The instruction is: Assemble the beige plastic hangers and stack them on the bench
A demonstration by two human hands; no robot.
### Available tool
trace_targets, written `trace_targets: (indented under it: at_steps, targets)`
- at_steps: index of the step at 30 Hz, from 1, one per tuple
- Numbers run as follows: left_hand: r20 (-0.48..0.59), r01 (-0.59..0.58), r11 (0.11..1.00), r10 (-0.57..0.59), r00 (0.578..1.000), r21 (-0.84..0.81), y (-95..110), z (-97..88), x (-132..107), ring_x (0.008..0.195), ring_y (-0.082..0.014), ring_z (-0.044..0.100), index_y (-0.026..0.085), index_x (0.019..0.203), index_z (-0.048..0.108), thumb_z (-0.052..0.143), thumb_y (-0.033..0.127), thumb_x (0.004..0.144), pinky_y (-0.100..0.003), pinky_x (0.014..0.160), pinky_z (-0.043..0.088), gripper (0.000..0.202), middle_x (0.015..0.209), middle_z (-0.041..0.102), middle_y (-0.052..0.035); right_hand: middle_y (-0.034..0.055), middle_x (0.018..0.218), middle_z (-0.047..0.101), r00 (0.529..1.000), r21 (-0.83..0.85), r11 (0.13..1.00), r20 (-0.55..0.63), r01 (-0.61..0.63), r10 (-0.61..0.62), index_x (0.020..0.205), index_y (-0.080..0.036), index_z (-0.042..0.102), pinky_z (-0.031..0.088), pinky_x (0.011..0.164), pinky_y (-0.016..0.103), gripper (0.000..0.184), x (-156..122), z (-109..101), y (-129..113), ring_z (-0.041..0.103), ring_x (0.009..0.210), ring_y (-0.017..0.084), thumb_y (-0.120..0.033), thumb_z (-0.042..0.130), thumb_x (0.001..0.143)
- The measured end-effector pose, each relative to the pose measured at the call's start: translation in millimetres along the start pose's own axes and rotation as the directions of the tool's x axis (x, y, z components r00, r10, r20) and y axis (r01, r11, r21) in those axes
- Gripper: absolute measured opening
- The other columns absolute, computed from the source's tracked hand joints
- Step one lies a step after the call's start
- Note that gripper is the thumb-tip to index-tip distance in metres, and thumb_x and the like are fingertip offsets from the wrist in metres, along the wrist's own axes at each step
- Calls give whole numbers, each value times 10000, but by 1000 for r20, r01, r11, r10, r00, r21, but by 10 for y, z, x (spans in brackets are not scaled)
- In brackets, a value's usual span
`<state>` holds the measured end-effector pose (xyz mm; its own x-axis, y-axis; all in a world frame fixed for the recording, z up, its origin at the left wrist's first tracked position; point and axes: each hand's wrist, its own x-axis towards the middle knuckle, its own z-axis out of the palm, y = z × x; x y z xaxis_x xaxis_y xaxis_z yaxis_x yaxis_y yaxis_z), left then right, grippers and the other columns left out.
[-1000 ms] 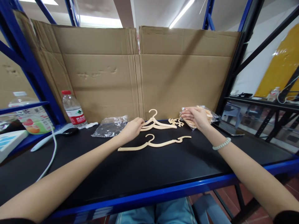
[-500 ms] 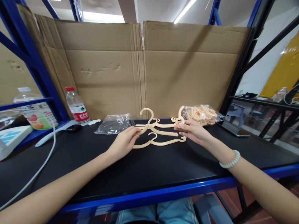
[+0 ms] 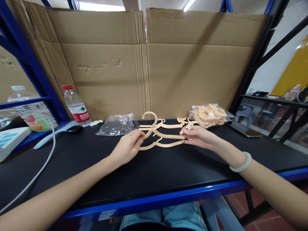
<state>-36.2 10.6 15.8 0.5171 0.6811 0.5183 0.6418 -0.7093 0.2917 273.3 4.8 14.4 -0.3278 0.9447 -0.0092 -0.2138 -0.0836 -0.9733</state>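
A cream plastic hanger (image 3: 167,134) is held above the table, its large hook pointing up. My left hand (image 3: 126,146) is closed round its left arm, thumb on top. My right hand (image 3: 199,137) pinches a small curved cream hanger piece (image 3: 192,123) at the right end of the hanger; the fingers hide whether the two are joined. Just in front lies another hanger (image 3: 169,145), its right end hidden by my right hand. A further hanger (image 3: 171,126) lies behind, with small curved end pieces by it.
A clear bag of cream curved pieces (image 3: 210,115) lies back right, near a flat dark device (image 3: 244,130). An empty plastic bag (image 3: 116,125) and a red-capped water bottle (image 3: 76,106) stand left. A white cable (image 3: 49,154) crosses the left side. Cardboard (image 3: 108,80) walls the back.
My right hand has brought the curved piece down to the right end of the held hanger, turning it. My left hand keeps its grip. The view has tilted slightly down.
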Motion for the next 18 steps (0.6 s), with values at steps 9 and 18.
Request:
trace_targets:
  at_steps: [9, 18]
  targets:
    - [-2, 11, 1000, -11, 1000, 2, 13, 8, -9, 773, -174, 549, 187, 890, 537, 427, 171, 851, -297, 702, 428, 118, 864, 584, -23, 75, 885, 651, 993, 105, 988, 36, -114, 110, 727, -131, 571, 523, 908, 394, 168, -3, -35, -7, 667, 923, 261, -126, 739, 714]
    - [-16, 2, 1000, -2, 1000, 4, 38, 12, -22, 773, -166, 549, 183, 877, 534, 432, 134, 843, -280, 690, 425, 119, 862, 581, -22, 76, 773, 664, 991, 137, 982, -14, -128, 131, 699, -138, 566, 537, 905, 371, 145, 31, -65, 1, 688, 832, 221, -81, 670, 782]
